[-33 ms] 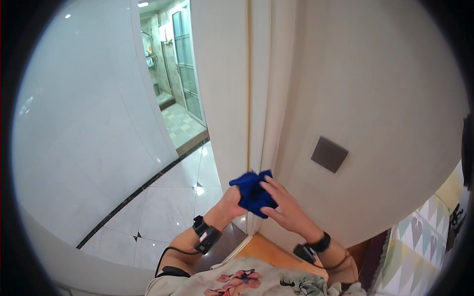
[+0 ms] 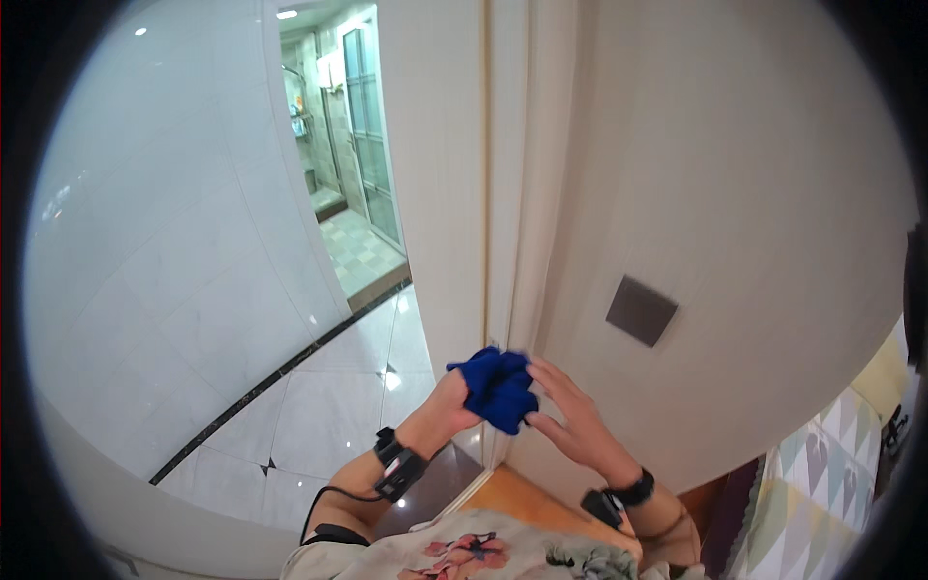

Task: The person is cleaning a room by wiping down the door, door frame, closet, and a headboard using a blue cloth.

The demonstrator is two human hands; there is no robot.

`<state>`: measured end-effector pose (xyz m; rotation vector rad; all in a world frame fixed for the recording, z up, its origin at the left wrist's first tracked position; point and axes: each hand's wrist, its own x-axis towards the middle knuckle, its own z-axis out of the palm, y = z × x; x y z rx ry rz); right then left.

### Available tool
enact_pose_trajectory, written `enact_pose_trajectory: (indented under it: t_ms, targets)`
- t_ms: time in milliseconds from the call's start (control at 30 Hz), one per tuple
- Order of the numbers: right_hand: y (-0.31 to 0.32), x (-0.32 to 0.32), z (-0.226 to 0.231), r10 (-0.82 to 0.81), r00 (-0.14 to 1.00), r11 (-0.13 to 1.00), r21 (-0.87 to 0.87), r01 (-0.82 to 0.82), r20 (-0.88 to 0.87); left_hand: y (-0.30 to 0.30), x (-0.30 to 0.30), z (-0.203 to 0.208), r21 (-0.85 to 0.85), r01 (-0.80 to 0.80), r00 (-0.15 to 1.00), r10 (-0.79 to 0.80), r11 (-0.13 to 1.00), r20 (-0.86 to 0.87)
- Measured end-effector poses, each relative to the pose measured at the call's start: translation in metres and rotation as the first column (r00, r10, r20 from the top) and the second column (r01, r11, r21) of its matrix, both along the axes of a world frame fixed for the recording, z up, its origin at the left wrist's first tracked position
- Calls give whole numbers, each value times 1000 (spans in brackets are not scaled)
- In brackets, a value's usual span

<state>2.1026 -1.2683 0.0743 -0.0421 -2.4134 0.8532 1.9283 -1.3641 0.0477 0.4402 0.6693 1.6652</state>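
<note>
At the blue cloth's (image 2: 498,390) right edge, the right hand's (image 2: 580,430) fingers stand apart; crumpled, with no clear long axis, it lies to their left, in the nearer left hand's (image 2: 449,406) grip, well left of the dark plate (image 2: 641,310).

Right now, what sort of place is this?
Likely a home, at the edge of a bedroom: triangle-patterned fabric, apparently bedding, shows at lower right. Across the glossy floor tiles, a glass-panelled door in a tiled room suggests a bathroom.
</note>
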Motion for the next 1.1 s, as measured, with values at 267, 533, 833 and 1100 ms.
enact_pose_trajectory:
  t_ms: [267, 533, 833, 1100]
  targets:
    - [37, 124, -56, -415, 909, 872, -269, 410, 39, 61, -100, 143, 697, -607, -198, 778, 380, -596]
    - [25, 190, -218, -514, 810, 733, -345, 586, 282, 116, -71, 53, 890, -315, -722, 525, 331, -451]
    - [9, 94, -172, -277, 863, 865, -282, 415, 423, 136, -128, 361, 984, -108, -837, 521, 145, -168]
    - [5, 11, -134, -429, 847, 835, -219, 505, 314, 124, -140, 456, 988, -124, -800, 579, 94, -155]
